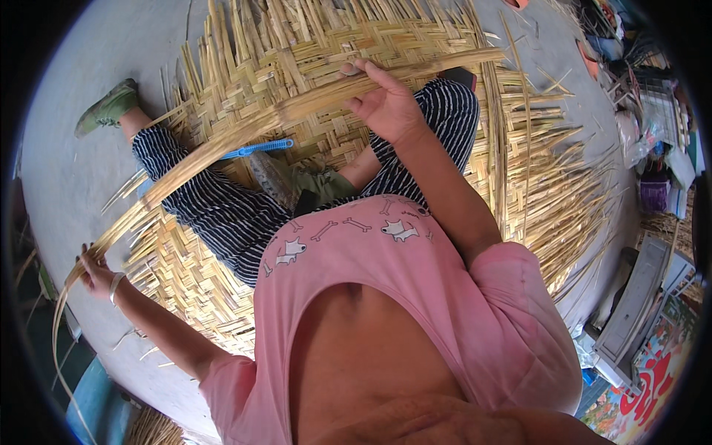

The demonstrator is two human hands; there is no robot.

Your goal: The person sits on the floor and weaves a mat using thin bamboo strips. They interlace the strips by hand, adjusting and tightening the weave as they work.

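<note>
Bamboo: a long bundle of pale split bamboo strips arcs from nine o'clock to one o'clock above the woven bamboo mat. Left hand grip pinches one end; right hand fingers curl loosely around it, so strips could slip or splay from the bend.

A red-and-white printed sheet lies at the lower right, beside grey boards

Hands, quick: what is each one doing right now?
Left hand: closed around one end of the bundle of bamboo strips.
Right hand: fingers partly open, gripping the same bundle near its other end.
</note>
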